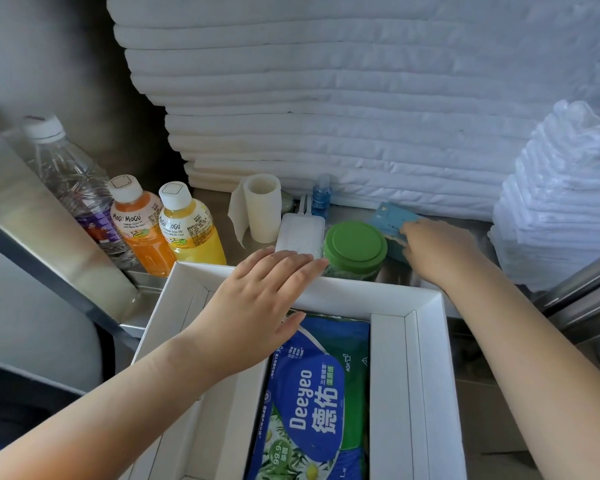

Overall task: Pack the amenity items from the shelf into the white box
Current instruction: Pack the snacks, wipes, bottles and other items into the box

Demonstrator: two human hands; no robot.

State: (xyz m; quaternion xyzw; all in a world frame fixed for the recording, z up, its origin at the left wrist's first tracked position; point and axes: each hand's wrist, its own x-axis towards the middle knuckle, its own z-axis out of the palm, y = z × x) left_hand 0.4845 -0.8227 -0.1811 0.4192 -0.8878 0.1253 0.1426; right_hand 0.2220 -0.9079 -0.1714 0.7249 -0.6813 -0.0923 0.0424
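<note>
Already the white box (426, 341) holds a soft Deeyeo wipes pack (309, 403), lying flat. The left grip (257, 299), released with fingers straight, reaches over the box's far rim to the green-lidded jar (355, 245) on the shelf (222, 209). The jar looks rigid and likely weighty, best taken round its body. The right grip (437, 251) lies on a thin, light blue packet (392, 216) beside the jar; whether it pinches it, I cannot tell.
</note>
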